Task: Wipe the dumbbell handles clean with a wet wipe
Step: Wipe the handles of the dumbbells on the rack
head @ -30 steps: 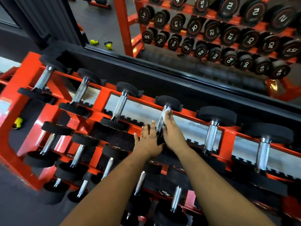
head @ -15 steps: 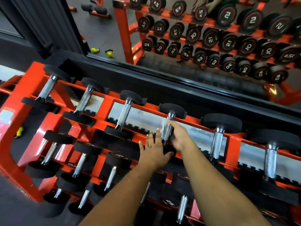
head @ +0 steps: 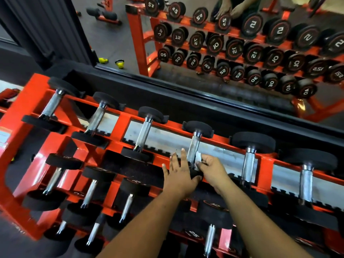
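The left hand [head: 179, 175] lies flat with fingers straight and spread on the near head of the dumbbell [head: 194, 148], at 9 o'clock of its handle. The right hand [head: 211, 169], at 3 o'clock, pinches a white wipe [head: 198, 156] against the handle's lower end. Neighbouring dumbbells flank them on the orange rack [head: 119, 118]; a mirror [head: 119, 40] stands at 12 o'clock.

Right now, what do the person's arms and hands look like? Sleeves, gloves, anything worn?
Both forearms are bare as far as the head view shows: no sleeves in frame. The left hand and right hand wear no gloves. No watch, wristband or ring is visible. Fingernails look short and unpainted. In the mirror above, a dark garment shows behind the reflected hands, too small to describe.
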